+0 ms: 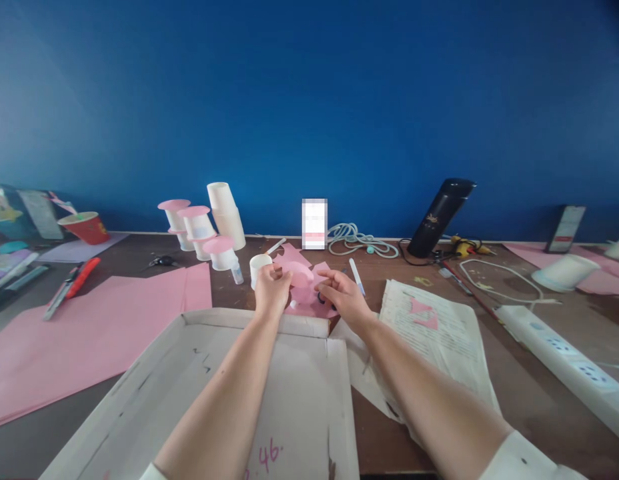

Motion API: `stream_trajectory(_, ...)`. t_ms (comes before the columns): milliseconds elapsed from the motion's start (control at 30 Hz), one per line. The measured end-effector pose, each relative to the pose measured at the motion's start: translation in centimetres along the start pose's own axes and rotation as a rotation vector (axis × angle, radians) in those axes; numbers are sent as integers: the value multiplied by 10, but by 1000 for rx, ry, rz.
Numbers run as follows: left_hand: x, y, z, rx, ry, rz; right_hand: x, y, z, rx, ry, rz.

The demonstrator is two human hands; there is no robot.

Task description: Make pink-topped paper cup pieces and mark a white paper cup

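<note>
My left hand (pixel 272 289) pinches the left edge of a pink paper disc (pixel 300 272), holding it above a pile of pink paper scraps. Just to the right of the disc is my right hand (pixel 343 297), its fingers bent and apart, with nothing visible between them. Beneath those fingertips lies something with a black loop (pixel 321 298), partly hidden by the hand and scraps. A white paper cup (pixel 259 264) stands behind my left hand. Farther left are several white cups topped with pink discs (pixel 219 245).
A shallow white box (pixel 209 387) lies under my forearms. Pink sheets (pixel 114 320) and a red utility knife (pixel 82 280) are at left. Stacked cups (pixel 226 215) and a coiled cable (pixel 359 239) sit by the wall. A black bottle (pixel 438 220) and power strip (pixel 564 353) are at right.
</note>
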State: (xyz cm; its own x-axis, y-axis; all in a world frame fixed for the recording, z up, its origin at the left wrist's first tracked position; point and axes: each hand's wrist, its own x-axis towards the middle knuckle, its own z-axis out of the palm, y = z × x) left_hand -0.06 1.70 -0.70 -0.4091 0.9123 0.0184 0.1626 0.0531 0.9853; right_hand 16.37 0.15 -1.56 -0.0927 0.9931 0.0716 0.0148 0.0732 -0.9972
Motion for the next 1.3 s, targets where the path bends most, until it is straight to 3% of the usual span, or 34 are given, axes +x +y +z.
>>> stream_trajectory(100,-3,0,1,155,-55,133,0,2,1,-54,14,-33)
stream_trajectory(200,-7,2,1,445,-104,256,1,5,0,-75,44,-66)
stream_trajectory(367,-12,6,-3,764,-137,251,4,8,-1,-83,70,-106)
stream_trajectory(500,-7,4,-7,697,-142,212,4,8,-2,-112,87,-113)
stream_trajectory(700,1,-2,1,176,-244,-71,4,9,-3,-155,92,-106)
stream_trajectory(767,0,-3,4,116,-282,-121,4,9,-3,-151,101,-110)
stream_trajectory(833,-3,-3,4,236,-285,-48,4,9,-3,-138,120,-104)
stream_trajectory(933,-9,1,0,595,-203,200,5,9,-3,-126,158,-81)
stream_trajectory(1000,-12,5,-4,767,-162,275,5,9,-4,-127,173,-70)
stream_trajectory(1133,-12,15,-15,925,-158,217,5,10,-4,-148,176,-84)
stream_trajectory(1300,-9,20,-23,994,-341,100,6,11,-5,-193,207,-107)
